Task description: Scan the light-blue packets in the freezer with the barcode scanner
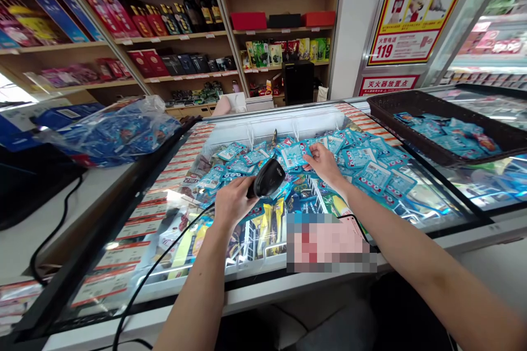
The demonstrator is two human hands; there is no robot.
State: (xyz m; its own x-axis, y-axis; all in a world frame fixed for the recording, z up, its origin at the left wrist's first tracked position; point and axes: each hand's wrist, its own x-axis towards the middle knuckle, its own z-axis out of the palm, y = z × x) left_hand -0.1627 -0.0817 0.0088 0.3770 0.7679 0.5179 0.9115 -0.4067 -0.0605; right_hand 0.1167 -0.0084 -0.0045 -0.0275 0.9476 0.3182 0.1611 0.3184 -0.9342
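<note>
My left hand [234,197] is wrapped round the handle of a black barcode scanner [269,177], whose cable runs down to the left. The scanner's head points toward a blue snack packet [292,156]. At that packet's right edge, my right hand [324,164] pinches with thumb and fingers. Many similar blue packets [373,175] lie spread over the glass top of a chest freezer [135,263]. Some show white labels with barcodes facing up. Through the glass, yellow packages [269,225] and wire baskets are visible below.
A phone [349,233], partly blurred, lies by the freezer's front edge. A dark basket [444,145] with blue packets stands at the right. On the left is a clear plastic bag [135,126] of blue packets. Behind are stocked shelves [173,38] and a black box-like object [298,82].
</note>
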